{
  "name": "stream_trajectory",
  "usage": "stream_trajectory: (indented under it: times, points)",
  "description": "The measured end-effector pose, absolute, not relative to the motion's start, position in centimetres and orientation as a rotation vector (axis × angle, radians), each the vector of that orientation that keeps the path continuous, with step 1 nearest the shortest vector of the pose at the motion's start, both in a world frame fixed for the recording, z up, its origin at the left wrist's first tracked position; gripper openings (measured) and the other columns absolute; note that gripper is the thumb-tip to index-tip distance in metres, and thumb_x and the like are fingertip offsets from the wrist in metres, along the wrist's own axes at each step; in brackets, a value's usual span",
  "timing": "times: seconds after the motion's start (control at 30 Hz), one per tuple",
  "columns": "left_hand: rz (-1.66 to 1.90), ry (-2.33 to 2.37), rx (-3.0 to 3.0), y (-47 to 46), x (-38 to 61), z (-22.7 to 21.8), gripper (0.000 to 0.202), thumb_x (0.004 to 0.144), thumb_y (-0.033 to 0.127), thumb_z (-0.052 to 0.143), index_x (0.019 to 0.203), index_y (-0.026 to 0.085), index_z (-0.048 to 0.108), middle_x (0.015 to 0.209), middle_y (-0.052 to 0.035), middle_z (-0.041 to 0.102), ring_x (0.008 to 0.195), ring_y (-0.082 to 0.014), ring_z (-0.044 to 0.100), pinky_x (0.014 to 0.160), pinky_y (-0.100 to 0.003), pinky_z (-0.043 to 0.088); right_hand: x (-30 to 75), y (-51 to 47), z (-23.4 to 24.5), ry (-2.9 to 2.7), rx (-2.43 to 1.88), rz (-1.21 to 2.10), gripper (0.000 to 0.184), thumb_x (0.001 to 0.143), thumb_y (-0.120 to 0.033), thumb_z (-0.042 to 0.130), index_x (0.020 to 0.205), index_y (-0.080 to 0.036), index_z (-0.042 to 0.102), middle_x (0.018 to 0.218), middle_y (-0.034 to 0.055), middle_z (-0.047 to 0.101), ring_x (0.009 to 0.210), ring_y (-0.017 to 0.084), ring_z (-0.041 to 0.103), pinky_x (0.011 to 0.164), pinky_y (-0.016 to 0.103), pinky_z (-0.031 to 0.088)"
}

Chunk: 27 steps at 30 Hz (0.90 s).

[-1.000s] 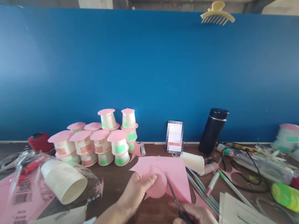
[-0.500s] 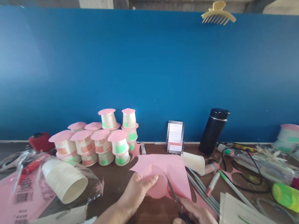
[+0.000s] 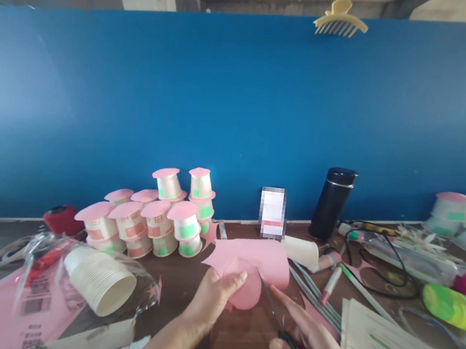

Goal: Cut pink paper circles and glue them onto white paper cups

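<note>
While pinching pink paper [image 3: 254, 256] in the left hand [image 3: 210, 297], over the worktop [image 3: 233, 341] short of its back edge, with scissors [image 3: 286, 337] clasped in the right hand [image 3: 316, 343], grip lightly at the margin: probably light, floppy, easily creased.

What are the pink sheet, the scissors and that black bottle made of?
Pink sheet: probably matte paper, since it curls over.
Scissors: narrow greyish blades suggest metal; black handles look like plastic.
Black bottle: maybe smooth coated metal, given its silvery ring, but plastic is possible.
</note>
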<state>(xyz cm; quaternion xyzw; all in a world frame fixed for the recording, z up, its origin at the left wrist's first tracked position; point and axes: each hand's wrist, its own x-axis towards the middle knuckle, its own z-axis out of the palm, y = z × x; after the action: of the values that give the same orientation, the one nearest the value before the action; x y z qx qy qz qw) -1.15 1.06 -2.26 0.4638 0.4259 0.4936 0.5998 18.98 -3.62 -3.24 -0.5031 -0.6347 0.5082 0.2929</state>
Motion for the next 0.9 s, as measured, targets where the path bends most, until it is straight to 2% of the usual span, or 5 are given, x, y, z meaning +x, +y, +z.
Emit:
stream_trajectory:
  times: [0.1, 0.2, 0.3, 0.63, 0.9]
  points:
    - [1.176, 0.963, 1.087, 1.0, -1.1, -2.1, 0.034, 0.075, 0.043, 0.071, 0.085, 0.01, 0.071, 0.078, -0.0082, 0.069, 0.076, -0.0225, 0.061, 0.073, -0.032, 0.046, 19.1, -3.6, -3.0, -1.713, -1.287, 1.409, 0.059, 0.085, -0.034, 0.058, 0.139, -0.019, 0.038, 0.058, -0.007, 0.05, 0.051, 0.012, 0.051, 0.046, 0.022, 0.034]
    - [1.205, 0.926, 1.097, 1.0, -1.1, -1.8, 0.031, 0.076, 0.039, 0.071, 0.088, 0.01, 0.07, 0.082, -0.0083, 0.069, 0.08, -0.022, 0.061, 0.077, -0.031, 0.046, 19.1, -3.7, -2.4, -1.734, -1.245, 1.472, 0.034, 0.084, -0.043, 0.059, 0.103, -0.015, 0.059, 0.057, -0.0064, 0.048, 0.052, 0.011, 0.047, 0.046, 0.022, 0.033]
    - [1.183, 0.918, 1.097, 1.1, -1.2, -1.9, 0.03, 0.077, 0.038, 0.071, 0.089, 0.01, 0.07, 0.085, -0.0089, 0.069, 0.079, -0.021, 0.061, 0.077, -0.031, 0.046, 19.0, -3.8, -2.1, -1.743, -1.216, 1.445, 0.03, 0.082, -0.045, 0.063, 0.078, -0.016, 0.055, 0.054, -0.0075, 0.043, 0.051, 0.009, 0.044, 0.048, 0.021, 0.033]
    - [1.158, 0.892, 1.066, 1.1, -1.3, -1.7, 0.028, 0.076, 0.036, 0.071, 0.087, 0.01, 0.072, 0.086, -0.0086, 0.071, 0.081, -0.0217, 0.063, 0.079, -0.032, 0.048, 19.2, -3.3, -3.1, -1.807, -1.172, 1.451, 0.04, 0.084, -0.053, 0.058, 0.071, -0.019, 0.044, 0.055, -0.0074, 0.041, 0.05, 0.007, 0.039, 0.044, 0.019, 0.027]
    - [1.124, 0.896, 1.157, 0.9, -1.3, -1.0, 0.028, 0.078, 0.038, 0.069, 0.084, 0.011, 0.074, 0.09, -0.0105, 0.072, 0.093, -0.0256, 0.063, 0.086, -0.035, 0.047, 19.2, -3.5, -1.8, -1.819, -1.181, 1.475, 0.046, 0.081, -0.06, 0.056, 0.074, -0.016, 0.049, 0.058, -0.0046, 0.046, 0.052, 0.008, 0.04, 0.045, 0.019, 0.028]
